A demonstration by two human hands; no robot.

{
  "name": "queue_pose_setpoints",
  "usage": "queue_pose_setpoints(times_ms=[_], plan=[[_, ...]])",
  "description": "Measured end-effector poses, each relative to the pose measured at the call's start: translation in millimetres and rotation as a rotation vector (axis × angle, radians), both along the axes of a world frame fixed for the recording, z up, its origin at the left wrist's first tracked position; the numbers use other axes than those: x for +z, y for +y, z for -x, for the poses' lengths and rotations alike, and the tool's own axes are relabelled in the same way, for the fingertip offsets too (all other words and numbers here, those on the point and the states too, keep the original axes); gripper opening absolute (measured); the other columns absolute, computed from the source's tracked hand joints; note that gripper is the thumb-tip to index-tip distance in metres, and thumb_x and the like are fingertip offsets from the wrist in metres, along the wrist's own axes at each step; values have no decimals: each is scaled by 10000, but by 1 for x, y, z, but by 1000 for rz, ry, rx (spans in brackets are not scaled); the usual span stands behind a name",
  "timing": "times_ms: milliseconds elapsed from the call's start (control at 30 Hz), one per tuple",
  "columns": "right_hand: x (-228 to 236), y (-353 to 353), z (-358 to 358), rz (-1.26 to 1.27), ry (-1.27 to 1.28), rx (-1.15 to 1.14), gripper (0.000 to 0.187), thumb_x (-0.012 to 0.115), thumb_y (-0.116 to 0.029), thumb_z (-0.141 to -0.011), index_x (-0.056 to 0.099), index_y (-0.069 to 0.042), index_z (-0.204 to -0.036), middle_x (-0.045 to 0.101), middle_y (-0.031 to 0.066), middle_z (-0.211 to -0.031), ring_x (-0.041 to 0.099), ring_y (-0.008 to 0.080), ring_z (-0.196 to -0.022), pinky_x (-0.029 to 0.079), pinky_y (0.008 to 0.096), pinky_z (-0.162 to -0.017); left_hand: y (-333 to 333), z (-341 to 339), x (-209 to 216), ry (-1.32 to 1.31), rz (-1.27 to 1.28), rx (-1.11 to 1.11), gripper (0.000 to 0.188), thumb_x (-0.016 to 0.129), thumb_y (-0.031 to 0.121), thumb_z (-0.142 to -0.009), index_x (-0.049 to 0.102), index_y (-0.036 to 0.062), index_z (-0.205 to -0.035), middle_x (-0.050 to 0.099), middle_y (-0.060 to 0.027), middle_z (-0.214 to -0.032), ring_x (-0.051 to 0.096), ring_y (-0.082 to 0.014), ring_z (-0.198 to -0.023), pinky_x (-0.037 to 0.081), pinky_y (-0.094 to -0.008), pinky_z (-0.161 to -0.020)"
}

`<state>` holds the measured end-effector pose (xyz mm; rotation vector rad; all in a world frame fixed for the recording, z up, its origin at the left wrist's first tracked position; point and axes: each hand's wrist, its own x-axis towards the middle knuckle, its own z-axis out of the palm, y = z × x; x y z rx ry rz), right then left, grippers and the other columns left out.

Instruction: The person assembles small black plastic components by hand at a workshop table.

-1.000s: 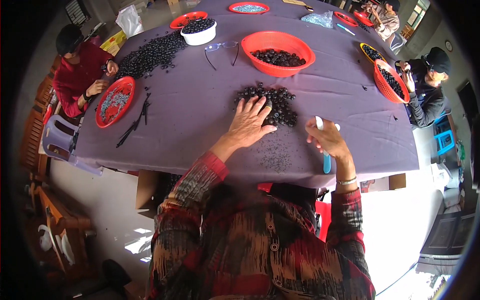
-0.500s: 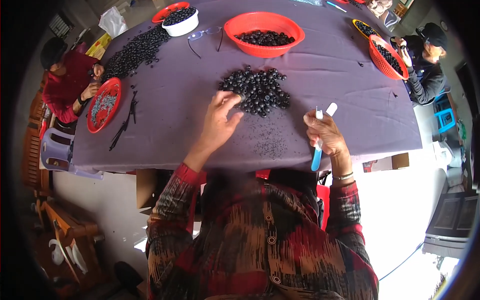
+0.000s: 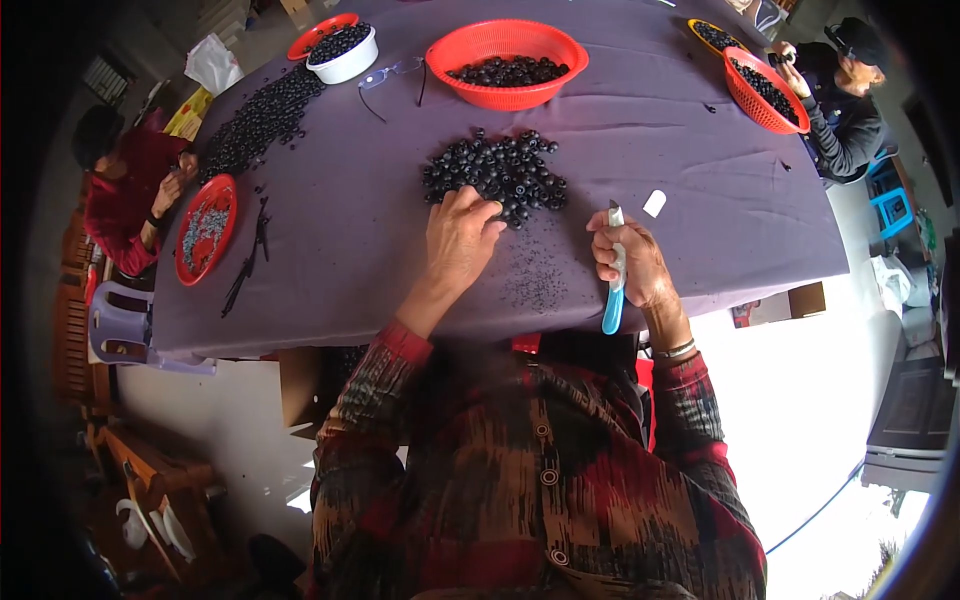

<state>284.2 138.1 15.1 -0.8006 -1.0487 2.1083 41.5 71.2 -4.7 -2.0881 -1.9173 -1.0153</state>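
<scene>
My left hand (image 3: 462,236), fingers bent at the beads (image 3: 495,168), upper centre, whether pinching one I cannot tell, my right hand (image 3: 638,260) closed round a knife (image 3: 613,312), right of centre

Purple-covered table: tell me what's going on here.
The person's left hand is at the near edge of a pile of small black pieces; the right hand grips a blue-and-white tool. A white piece lies beyond that hand, a red basket stands behind the pile, and two co-workers sit at the sides.
</scene>
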Motion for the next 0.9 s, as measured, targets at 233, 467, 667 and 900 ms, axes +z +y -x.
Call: queue_pose_setpoints(times_ms=[233,467,667,900], plan=[[-3,0,-1,0,31,1,146,461,-98,-851,520,-9,-950,390,-17,-667,355,56,-529,280,195,-419,2,6,-3,111,-56,-51,202,692,93,-742,626,57,-930,532,-38,-872,539,-243,-829,441,-347,-726],[8,-14,11,25,-64,43,132,472,-77,-833,537,-24,-935,394,-26,-627,327,38,-485,243,188,-388,-18,-8,15,-672,-96,-179,134,611,103,-878,609,19,-983,544,-27,-853,514,-134,-714,435,-242,-691],[45,-50,36,-493,-99,46,74,574,-51,-890,583,-34,-962,442,-54,-689,387,22,-560,308,184,-458,-46,-28,29,-1685,249,-431,203,560,163,-927,604,7,-1049,610,-26,-855,544,-101,-724,449,-253,-696],[49,-47,53,-978,-119,31,225,679,-94,-834,638,-20,-1042,523,6,-780,476,99,-752,429,246,-689,-55,-31,27,-1792,245,-458,205,562,177,-928,612,5,-1029,617,-55,-857,560,-127,-727,464,-272,-705]])
